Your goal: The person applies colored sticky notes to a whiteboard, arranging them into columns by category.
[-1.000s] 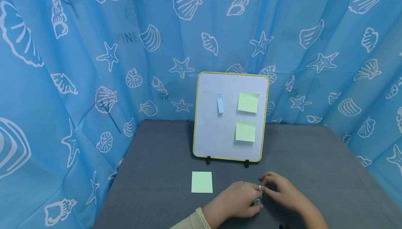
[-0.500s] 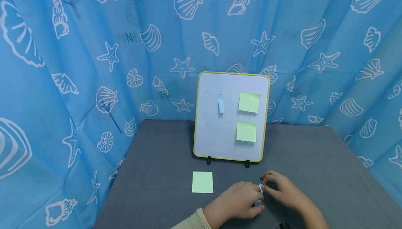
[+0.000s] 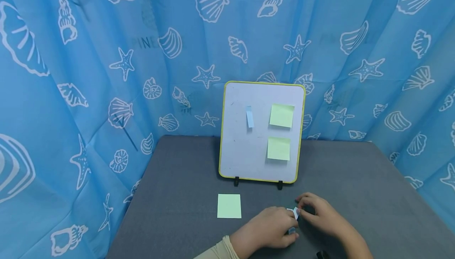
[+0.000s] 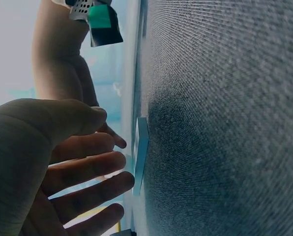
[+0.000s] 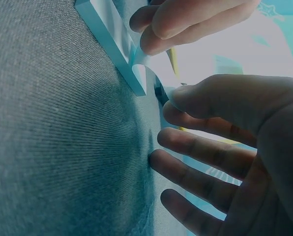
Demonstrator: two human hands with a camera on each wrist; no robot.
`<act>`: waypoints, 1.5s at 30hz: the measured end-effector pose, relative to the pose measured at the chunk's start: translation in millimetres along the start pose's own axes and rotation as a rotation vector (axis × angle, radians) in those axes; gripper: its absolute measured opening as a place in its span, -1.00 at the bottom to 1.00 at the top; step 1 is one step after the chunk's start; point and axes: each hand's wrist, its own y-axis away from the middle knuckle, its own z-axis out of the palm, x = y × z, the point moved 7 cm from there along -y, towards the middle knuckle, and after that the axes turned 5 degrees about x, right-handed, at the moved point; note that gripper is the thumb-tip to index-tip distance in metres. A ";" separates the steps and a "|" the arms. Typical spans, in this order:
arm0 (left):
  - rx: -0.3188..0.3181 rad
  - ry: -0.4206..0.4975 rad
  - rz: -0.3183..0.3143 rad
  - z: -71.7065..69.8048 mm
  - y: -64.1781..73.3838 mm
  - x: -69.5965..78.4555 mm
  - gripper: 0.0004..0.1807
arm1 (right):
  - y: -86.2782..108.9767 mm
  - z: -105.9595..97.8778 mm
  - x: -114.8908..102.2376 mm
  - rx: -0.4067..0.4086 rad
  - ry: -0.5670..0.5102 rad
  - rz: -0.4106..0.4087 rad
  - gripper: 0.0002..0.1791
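A pad of pale blue sticky notes [image 5: 109,42] lies on the dark cloth, mostly hidden under my left hand [image 3: 268,225] in the head view. That hand's fingers are extended over the pad, fingertips at its top. My right hand [image 3: 320,215] pinches the edge of a pale blue sticky note [image 5: 162,69] between thumb and index finger. The note curls up from the pad's end, and its other fingers are spread apart. From the left wrist, the pad's side [image 4: 141,152] shows just beyond my fingertips.
A whiteboard [image 3: 241,156] with a yellow rim stands on black feet behind the hands. It bears two green notes [image 3: 282,115] and a narrow blue strip [image 3: 250,117]. One green sticky note [image 3: 229,206] lies left of my hands. A black object [image 3: 322,255] sits at the front edge.
The blue note's edge between my hands shows wider and more lifted than before. Both hands stay almost in place.
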 end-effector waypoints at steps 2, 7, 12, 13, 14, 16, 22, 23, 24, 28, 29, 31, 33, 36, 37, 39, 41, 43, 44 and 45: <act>0.002 -0.004 0.001 2.0 -0.4 -0.8 -0.75 | -0.5 -0.1 -0.5 -0.004 -0.011 0.010 -0.88; -0.005 -0.004 -0.004 5.3 -1.0 -2.3 -0.74 | -1.1 -0.7 -1.4 0.001 -0.018 0.025 -0.87; -0.025 -0.001 -0.019 6.3 -0.5 -2.8 -0.75 | -1.5 -0.4 -0.7 0.001 -0.005 0.020 -0.87; -0.026 -0.004 -0.019 6.4 -0.4 -2.7 -0.74 | -1.6 -0.4 -0.6 0.000 -0.002 0.018 -0.87; -0.027 -0.004 -0.020 6.3 -0.2 -2.5 -0.75 | -1.7 -0.4 -0.5 -0.002 -0.002 0.018 -0.87; -0.027 -0.006 -0.020 5.9 0.1 -2.1 -0.74 | -1.8 -0.4 -0.3 -0.004 -0.001 0.019 -0.87; -0.029 0.009 -0.028 1.9 1.2 -1.7 -0.75 | -1.7 -0.6 -0.9 -0.004 -0.008 0.023 -0.87; -0.032 0.011 -0.033 1.1 1.5 -1.8 -0.75 | -1.7 -0.6 -0.9 -0.004 -0.009 0.023 -0.87; -0.034 0.013 -0.037 0.3 1.6 -2.0 -0.76 | -1.7 -0.4 -1.0 -0.006 -0.009 0.024 -0.87; -0.045 0.001 -0.051 -0.6 2.5 -3.0 -0.78 | -2.2 0.0 -0.8 -0.013 -0.014 0.026 -0.87; -0.046 0.000 -0.053 -0.4 2.6 -3.3 -0.78 | -2.4 -0.1 -0.6 -0.015 -0.015 0.027 -0.87; -0.045 -0.009 -0.054 0.3 2.8 -3.9 -0.80 | -2.6 -0.2 -0.4 -0.017 -0.017 0.027 -0.87; -0.040 -0.017 -0.053 1.5 3.1 -4.3 -0.82 | -2.4 -0.1 -0.1 -0.019 -0.019 0.026 -0.87; -0.031 -0.025 -0.052 2.1 3.5 -4.2 -0.84 | -2.1 0.5 0.7 -0.024 -0.019 0.022 -0.87; -0.029 -0.028 -0.053 2.5 3.6 -4.2 -0.84 | -2.0 0.8 1.1 -0.026 -0.020 0.022 -0.87; -0.033 -0.030 -0.061 3.0 3.3 -4.5 -0.84 | -2.1 1.2 2.0 -0.029 -0.023 0.023 -0.87; -0.041 -0.035 -0.071 3.3 2.8 -4.9 -0.83 | -2.4 1.3 2.9 -0.030 -0.027 0.026 -0.86; -0.050 -0.041 -0.080 4.0 2.3 -5.5 -0.83 | -2.8 1.4 3.5 -0.029 -0.030 0.031 -0.86; -0.051 -0.044 -0.083 4.3 2.4 -5.6 -0.83 | -2.9 1.6 3.9 -0.028 -0.029 0.036 -0.86; -0.053 -0.049 -0.084 4.8 2.1 -5.8 -0.83 | -2.8 1.7 4.0 -0.027 -0.024 0.033 -0.87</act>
